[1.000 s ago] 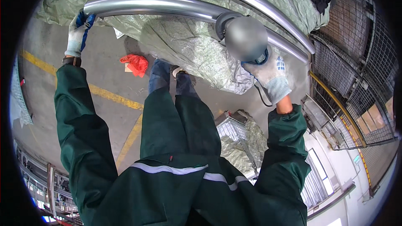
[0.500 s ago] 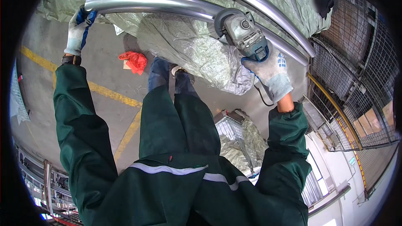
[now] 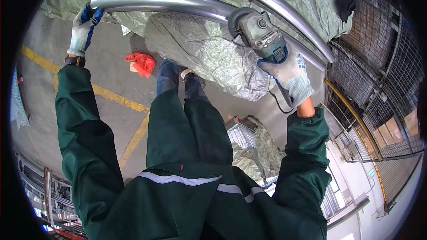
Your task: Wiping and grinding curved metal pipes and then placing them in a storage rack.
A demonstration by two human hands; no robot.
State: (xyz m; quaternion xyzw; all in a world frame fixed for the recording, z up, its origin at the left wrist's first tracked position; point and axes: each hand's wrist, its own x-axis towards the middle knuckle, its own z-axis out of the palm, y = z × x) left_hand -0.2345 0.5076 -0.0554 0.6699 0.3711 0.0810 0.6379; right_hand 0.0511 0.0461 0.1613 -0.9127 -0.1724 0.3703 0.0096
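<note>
The left hand (image 3: pixel 84 26) grips the near tube (image 3: pixel 164 1) at its left end, fingers curled. The right hand (image 3: pixel 290 70) wraps around the grinder (image 3: pixel 263 34), held up to that tube.

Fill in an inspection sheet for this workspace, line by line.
Surface: crumpled grey-green sheet beneath the tubes; grey floor with yellow lines.
Job's things: two curved shiny metal tubes, near tube and far tube; angle grinder at the near tube, contact unclear.
Clutter: red bag on the floor; dark item at upper right, partly blurred.
Hands: gloved left hand touching the near tube's left end; gloved right hand closed around the grinder's body.
Cables: one dark cable below the right hand; its far end cannot be traced.
Surroundings: wire-mesh cages at right; white wall at lower right.
</note>
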